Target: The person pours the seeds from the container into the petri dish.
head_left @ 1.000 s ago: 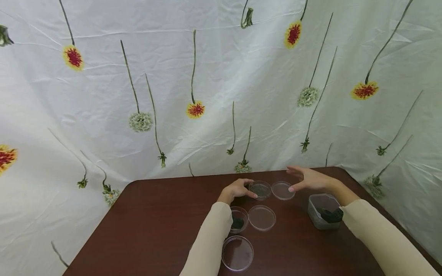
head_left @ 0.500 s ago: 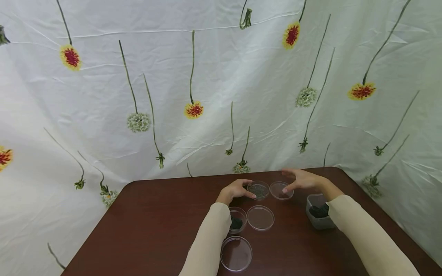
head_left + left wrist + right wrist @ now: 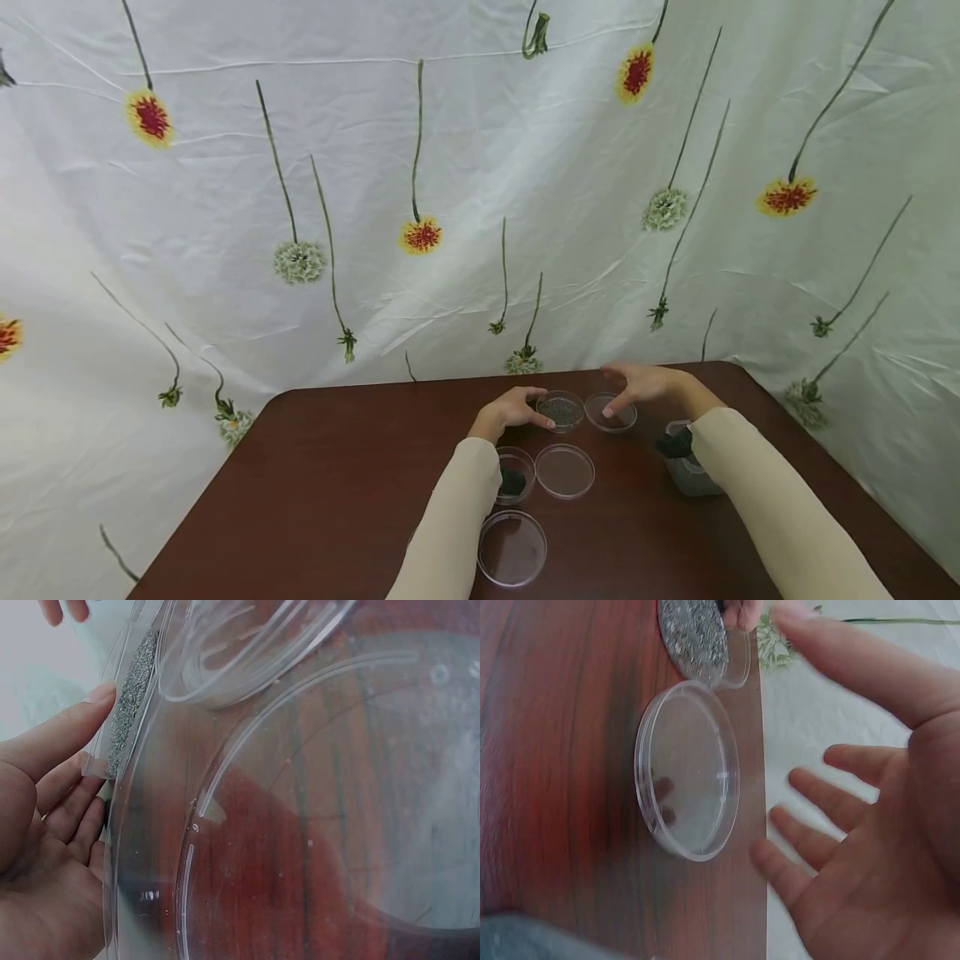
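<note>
A clear petri dish holding grey granules (image 3: 561,410) sits near the table's back edge. My left hand (image 3: 510,411) grips its left side, thumb at the near rim and fingers around the far side; the left wrist view shows the thumb (image 3: 71,731) against the dish wall beside the granules. Right of it lies a shallow clear dish (image 3: 686,772), with no granules in it. Over this dish's right side my right hand (image 3: 648,387) hovers with fingers spread. In the right wrist view, a gap separates those fingers (image 3: 810,840) from the dish's rim.
Two clear dishes (image 3: 565,472) (image 3: 512,548) lie nearer on the brown table (image 3: 360,483). Another dish (image 3: 517,458) is partly behind the left sleeve. A translucent plastic tub (image 3: 692,481) stands under the right forearm, overlapped by a dark object (image 3: 675,443) at the cuff. A flowered cloth hangs behind.
My right hand has moved left over the clear dish, its forearm now covering more of the tub. The left hand keeps its grip on the granule dish.
</note>
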### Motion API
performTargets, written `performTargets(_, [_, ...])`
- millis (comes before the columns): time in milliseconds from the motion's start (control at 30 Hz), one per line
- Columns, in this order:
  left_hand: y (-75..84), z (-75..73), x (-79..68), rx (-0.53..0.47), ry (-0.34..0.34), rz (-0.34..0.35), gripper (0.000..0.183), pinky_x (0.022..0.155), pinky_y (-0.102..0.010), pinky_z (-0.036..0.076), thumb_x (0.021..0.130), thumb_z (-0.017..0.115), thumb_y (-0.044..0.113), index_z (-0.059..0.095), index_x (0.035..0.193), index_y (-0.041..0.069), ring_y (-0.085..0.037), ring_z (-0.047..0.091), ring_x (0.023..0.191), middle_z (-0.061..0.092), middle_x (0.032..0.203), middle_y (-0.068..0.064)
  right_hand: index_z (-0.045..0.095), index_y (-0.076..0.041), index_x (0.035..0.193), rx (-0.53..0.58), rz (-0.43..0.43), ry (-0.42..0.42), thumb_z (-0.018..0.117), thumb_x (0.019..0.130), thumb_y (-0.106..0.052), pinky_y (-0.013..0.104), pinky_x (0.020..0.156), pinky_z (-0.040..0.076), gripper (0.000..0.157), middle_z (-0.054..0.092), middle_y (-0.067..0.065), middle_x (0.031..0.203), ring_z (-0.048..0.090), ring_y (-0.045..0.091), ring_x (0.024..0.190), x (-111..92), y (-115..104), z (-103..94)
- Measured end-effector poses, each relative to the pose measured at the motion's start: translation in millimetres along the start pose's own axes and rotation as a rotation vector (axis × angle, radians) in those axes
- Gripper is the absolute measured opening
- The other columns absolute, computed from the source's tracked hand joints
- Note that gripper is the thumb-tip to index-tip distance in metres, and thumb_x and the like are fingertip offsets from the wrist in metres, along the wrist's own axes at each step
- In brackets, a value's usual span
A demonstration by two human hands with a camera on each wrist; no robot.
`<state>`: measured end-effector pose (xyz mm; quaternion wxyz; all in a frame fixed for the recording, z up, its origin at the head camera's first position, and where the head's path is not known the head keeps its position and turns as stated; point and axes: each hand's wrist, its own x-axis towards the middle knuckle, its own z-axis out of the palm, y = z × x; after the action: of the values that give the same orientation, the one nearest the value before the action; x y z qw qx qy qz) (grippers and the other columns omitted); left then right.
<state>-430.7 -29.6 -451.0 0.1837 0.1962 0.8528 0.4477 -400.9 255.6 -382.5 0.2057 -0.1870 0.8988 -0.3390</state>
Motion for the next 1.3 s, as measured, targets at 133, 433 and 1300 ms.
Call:
performTargets(133, [0.0, 0.6, 1.5, 0.003, 0.001, -0.002, 0.072, 0.115, -0.052, 0.034, 0.091, 0.083, 0.014, 0.05, 0.154, 0.008, -0.036, 0.036, 0.146, 0.045, 0.157, -0.016, 0.013, 0.007, 0.162, -0.012, 0.067, -0.031, 0.084, 0.088, -0.026, 0.066, 0.112, 0.031, 0.108, 0.017, 0.033, 0.164, 0.021, 0.052, 0.148, 8.3, 0.2, 4.9])
performTargets(433, [0.7, 1.7, 1.3, 0.011, -0.007, -0.004, 0.072, 0.115, -0.053, 0.034, 0.091, 0.083, 0.016, 0.05, 0.154, 0.009, -0.036, 0.035, 0.147, 0.044, 0.157, -0.016, 0.006, 0.006, 0.162, -0.048, 0.213, -0.064, 0.088, 0.082, -0.01, 0.065, 0.115, 0.026, 0.116, 0.008, 0.033, 0.165, 0.014, 0.052, 0.15, 19.2, 8.7, 13.7])
performTargets(1300, [0.5, 1.1, 3.2, 0.009, 0.003, -0.017, 0.071, 0.115, -0.053, 0.034, 0.091, 0.083, 0.015, 0.05, 0.154, 0.011, -0.036, 0.036, 0.146, 0.045, 0.157, -0.014, 0.042, 0.014, 0.147, -0.335, 0.141, -0.004, 0.092, 0.074, -0.004, 0.05, 0.1, 0.049, 0.091, 0.053, 0.026, 0.14, 0.056, 0.038, 0.123, 25.1, 5.4, 14.9])
